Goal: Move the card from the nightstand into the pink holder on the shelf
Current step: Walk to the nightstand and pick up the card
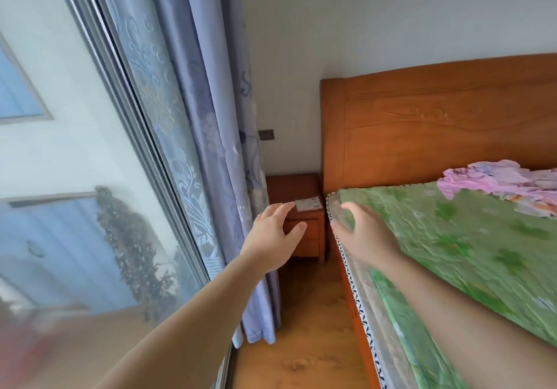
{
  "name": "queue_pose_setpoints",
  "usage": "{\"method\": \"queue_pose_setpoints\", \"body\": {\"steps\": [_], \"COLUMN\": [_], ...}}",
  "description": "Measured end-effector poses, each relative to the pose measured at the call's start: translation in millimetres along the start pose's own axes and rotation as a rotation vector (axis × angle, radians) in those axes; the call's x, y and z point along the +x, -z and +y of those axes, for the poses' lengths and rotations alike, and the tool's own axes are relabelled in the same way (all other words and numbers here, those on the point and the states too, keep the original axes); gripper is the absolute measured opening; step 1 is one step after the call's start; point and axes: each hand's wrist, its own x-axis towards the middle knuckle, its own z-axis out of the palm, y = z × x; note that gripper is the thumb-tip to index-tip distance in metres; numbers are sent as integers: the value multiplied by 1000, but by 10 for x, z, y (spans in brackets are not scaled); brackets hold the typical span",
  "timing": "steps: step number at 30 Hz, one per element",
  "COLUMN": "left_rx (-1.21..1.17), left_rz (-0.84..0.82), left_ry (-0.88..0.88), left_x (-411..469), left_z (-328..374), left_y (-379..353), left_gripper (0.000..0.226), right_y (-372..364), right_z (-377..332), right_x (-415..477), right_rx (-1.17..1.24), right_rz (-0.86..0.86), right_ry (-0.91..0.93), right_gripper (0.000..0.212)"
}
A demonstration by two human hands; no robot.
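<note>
A pale card [307, 203] lies flat on the front right corner of the red-brown wooden nightstand [294, 186], which stands in the corner between the curtain and the bed. My left hand [272, 235] is stretched out in front of the nightstand's drawers, fingers spread, fingertips just left of the card, holding nothing. My right hand [363, 235] hovers over the bed's near corner, fingers apart and empty. No pink holder or shelf is in view.
A wooden bed [422, 135] with a green cover [452, 238] and a pink crumpled cloth [500, 183] fills the right. Blue-violet curtains [205, 147] and a large window [60, 147] run along the left. A narrow strip of wooden floor [310, 328] leads to the nightstand.
</note>
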Motion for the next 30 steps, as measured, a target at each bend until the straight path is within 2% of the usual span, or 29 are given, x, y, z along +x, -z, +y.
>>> {"method": "queue_pose_setpoints", "body": {"steps": [15,22,26,30], "left_rx": [83,77,100,140], "left_rz": [-72,-136,-134,-203], "left_ry": [21,14,8,66], "left_x": [2387,3732,4706,5388], "left_z": [50,-487,-915,-1307], "left_y": [-642,-995,-1172,-1425], "left_gripper": [57,58,57,57], "right_y": [-185,-830,-1270,-1696], "right_z": [939,1254,1396,1436], "right_x": [2271,3385,4272,4988], "right_rx": [-28,-14,7,-30], "right_rz": [-64,-155,-198,-247], "right_ry": [4,-7,-90,-122], "right_gripper": [47,49,49,49]}}
